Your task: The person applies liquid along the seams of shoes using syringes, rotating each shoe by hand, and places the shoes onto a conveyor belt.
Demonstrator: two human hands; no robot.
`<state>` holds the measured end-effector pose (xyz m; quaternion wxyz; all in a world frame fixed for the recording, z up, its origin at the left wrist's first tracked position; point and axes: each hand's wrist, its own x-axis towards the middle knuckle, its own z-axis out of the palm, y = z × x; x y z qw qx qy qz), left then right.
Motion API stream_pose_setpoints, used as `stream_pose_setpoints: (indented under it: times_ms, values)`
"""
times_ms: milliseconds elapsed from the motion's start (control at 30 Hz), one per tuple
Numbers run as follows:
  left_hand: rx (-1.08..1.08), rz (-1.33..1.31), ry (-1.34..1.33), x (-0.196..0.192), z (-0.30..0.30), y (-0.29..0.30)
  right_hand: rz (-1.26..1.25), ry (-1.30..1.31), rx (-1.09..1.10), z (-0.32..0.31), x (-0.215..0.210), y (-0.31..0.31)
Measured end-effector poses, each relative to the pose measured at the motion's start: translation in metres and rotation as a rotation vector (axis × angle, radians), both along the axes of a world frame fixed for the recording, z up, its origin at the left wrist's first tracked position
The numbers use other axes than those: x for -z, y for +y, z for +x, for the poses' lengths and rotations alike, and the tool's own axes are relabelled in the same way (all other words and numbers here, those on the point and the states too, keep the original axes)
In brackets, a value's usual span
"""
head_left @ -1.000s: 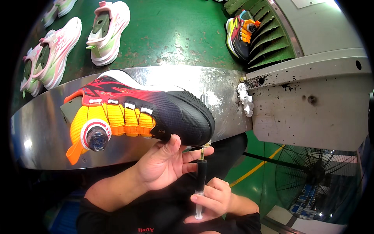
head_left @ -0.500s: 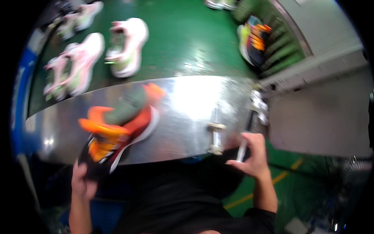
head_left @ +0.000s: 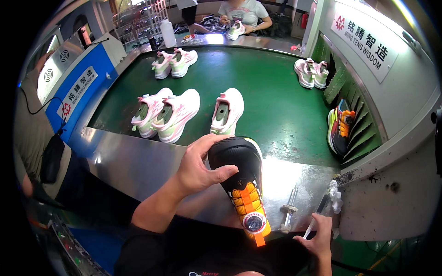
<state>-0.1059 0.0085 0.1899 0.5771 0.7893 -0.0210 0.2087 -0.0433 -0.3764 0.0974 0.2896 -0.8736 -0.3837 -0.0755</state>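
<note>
My left hand [head_left: 198, 168] is closed around the toe end of a black running shoe [head_left: 244, 184]. Orange straps cross the top of this shoe, and a round dark dial with a white ring and an orange tab sit at its lower end. The shoe is tilted over the metal ledge [head_left: 152, 161], toe pointing away from me. At the right, my right hand [head_left: 320, 234] grips a slim tool with a white handle [head_left: 311, 226] between thumb and fingers; its dark end points up and away. Beside it on the ledge lies a thin metal rod tool [head_left: 290, 207] with a pale lump on it.
Pink-and-white shoes [head_left: 177, 117] stand on the green conveyor belt [head_left: 271, 92], with more farther back. Another black and orange shoe [head_left: 343, 129] leans by the green flaps [head_left: 368, 138] of a grey machine. White crumpled material [head_left: 335, 197] lies right. Across, another person [head_left: 244, 14] handles a shoe.
The shoe in my left hand has swung right and turned, so its toe now points away from me. The view has lifted to show more of the belt. My right hand keeps its tool.
</note>
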Motion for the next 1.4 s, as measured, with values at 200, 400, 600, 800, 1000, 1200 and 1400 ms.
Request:
stream_pose_setpoints:
  times_ms: [200,400,600,800,1000,1200,1400]
  values:
    - [-0.009,-0.144,0.020,0.000,0.005,-0.009,-0.055,0.001,0.008,0.002,0.000,-0.008]
    - [-0.001,-0.197,0.020,0.003,-0.004,0.001,-0.081,0.041,0.024,-0.002,0.004,-0.007]
    - [-0.021,-0.302,-0.016,-0.005,0.002,-0.007,-0.182,0.010,0.032,0.013,-0.009,-0.022]
    - [-0.129,-0.394,-0.015,0.026,-0.012,0.008,-0.325,0.122,0.037,0.034,-0.010,-0.023]
    - [-0.065,-0.405,-0.032,0.031,-0.020,0.015,-0.407,0.209,0.075,0.025,-0.018,-0.032]
    - [-0.062,-0.335,-0.007,0.027,-0.022,0.017,-0.274,0.080,-0.097,0.000,-0.028,0.029]
    - [-0.061,-0.277,0.002,0.014,-0.010,0.000,-0.371,0.102,-0.104,0.009,-0.015,0.047]
